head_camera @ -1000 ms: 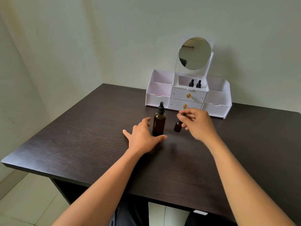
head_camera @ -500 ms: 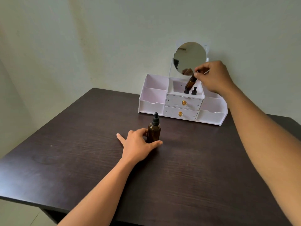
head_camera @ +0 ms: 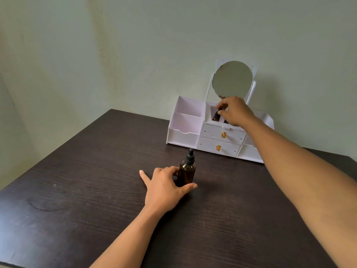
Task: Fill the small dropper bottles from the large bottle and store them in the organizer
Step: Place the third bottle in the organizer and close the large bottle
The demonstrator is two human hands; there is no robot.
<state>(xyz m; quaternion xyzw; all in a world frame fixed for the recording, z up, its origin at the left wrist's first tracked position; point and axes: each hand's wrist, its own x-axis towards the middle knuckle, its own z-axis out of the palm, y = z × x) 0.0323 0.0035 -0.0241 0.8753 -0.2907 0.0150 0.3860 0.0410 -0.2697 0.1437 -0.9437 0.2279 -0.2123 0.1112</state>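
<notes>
Right of frame centre, a small dropper bottle (head_camera: 216,115) is being lowered, pinched in the right hand (head_camera: 234,111), into the organizer (head_camera: 186,122) and should be set upright, while the large bottle (head_camera: 187,172) is being loosely cupped by the left hand (head_camera: 164,187).

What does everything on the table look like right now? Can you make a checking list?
Surface: dark wood-grain table, bare except for the items below.
Job's things: large amber glass dropper bottle upright; small amber dropper bottle tilted, going into the white plastic organizer, centre top compartment.
Clutter: nothing seen.
Grips: left hand rests against the large bottle; right hand pinches the small bottle.
Cables: nothing seen.
Surroundings: pale green wall; round mirror on the organizer.
</notes>
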